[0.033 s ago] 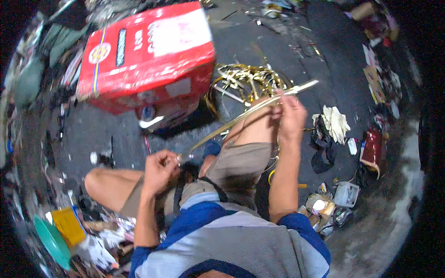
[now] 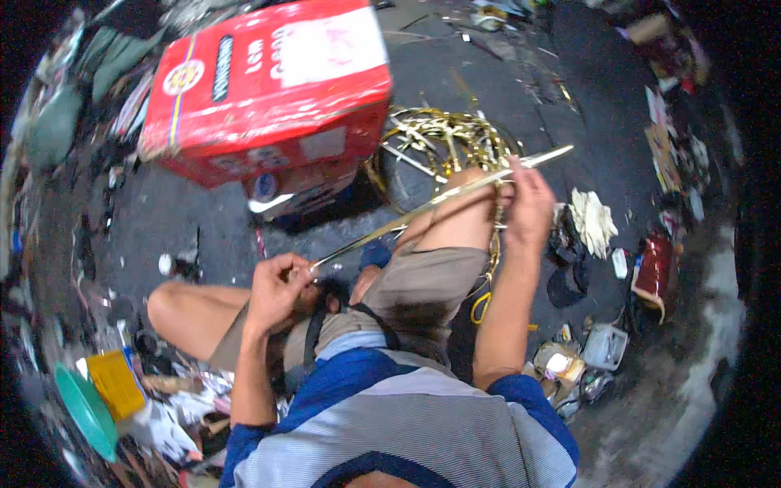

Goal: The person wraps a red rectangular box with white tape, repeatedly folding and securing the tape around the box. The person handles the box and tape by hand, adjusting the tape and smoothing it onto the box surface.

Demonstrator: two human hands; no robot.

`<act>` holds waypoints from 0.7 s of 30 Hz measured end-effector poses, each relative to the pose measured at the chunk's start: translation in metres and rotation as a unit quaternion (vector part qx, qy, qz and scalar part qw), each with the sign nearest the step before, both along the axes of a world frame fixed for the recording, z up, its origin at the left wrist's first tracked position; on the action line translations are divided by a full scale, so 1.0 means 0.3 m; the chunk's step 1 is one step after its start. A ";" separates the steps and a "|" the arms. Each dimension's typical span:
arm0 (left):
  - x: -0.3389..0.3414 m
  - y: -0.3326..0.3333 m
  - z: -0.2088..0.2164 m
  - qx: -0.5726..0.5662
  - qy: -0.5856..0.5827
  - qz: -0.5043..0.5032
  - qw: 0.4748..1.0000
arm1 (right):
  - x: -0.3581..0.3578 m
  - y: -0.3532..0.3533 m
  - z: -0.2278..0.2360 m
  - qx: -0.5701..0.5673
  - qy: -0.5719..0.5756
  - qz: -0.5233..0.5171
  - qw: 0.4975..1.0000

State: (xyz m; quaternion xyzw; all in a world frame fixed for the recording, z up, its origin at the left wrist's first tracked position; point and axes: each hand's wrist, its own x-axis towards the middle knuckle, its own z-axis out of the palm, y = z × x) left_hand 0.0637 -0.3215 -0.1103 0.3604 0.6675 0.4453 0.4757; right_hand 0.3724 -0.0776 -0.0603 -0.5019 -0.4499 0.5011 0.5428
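Note:
A long, flat, gold-coloured strip point(image 2: 382, 230) stretches slantwise across my lap, over my raised right knee. My left hand point(image 2: 278, 291) pinches its near end between thumb and fingers. Close to the far end, my right hand point(image 2: 530, 207) grips the same strip, and a pointed tip sticks out beyond the fingers. Just past the knee lies a loose, tangled coil of gold and pale strips point(image 2: 455, 134) on the dark floor. Part of that coil hangs down behind my right forearm.
A big red carton point(image 2: 268, 89) stands at the far left on a smaller support. Right of my knee lie a whitish glove point(image 2: 592, 224) and a dark cap point(image 2: 567, 281). A green basin point(image 2: 85, 415) and yellow box point(image 2: 114, 384) sit among scraps at lower left; a clear container point(image 2: 606, 347) is at right.
The strip and my right hand appear slightly further right. The view has shifted a little, with the red carton higher and further right. Both hands keep their hold.

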 end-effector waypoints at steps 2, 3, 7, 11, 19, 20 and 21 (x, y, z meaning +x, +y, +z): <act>-0.045 0.009 -0.011 0.022 -0.018 -0.008 1.000 | 0.068 0.046 0.000 -0.023 0.048 -0.002 0.999; -0.045 0.015 -0.007 0.019 -0.061 -0.001 0.998 | 0.088 0.052 -0.012 -0.043 0.050 -0.001 0.998; -0.024 0.040 -0.048 0.050 -0.139 0.056 0.987 | 0.110 0.049 -0.054 -0.065 0.058 -0.012 0.996; 0.002 0.049 -0.094 0.098 -0.196 0.134 0.966 | 0.133 0.053 -0.081 -0.078 0.052 -0.030 0.995; 0.020 0.060 -0.109 0.065 -0.176 0.179 0.966 | 0.183 0.057 -0.166 -0.090 0.024 -0.046 0.995; 0.015 0.057 -0.115 0.056 -0.177 0.195 0.963 | 0.175 0.057 -0.170 -0.089 0.027 -0.049 0.994; 0.011 0.054 -0.121 0.048 -0.178 0.210 0.960 | 0.175 0.061 -0.175 -0.081 0.033 -0.053 0.995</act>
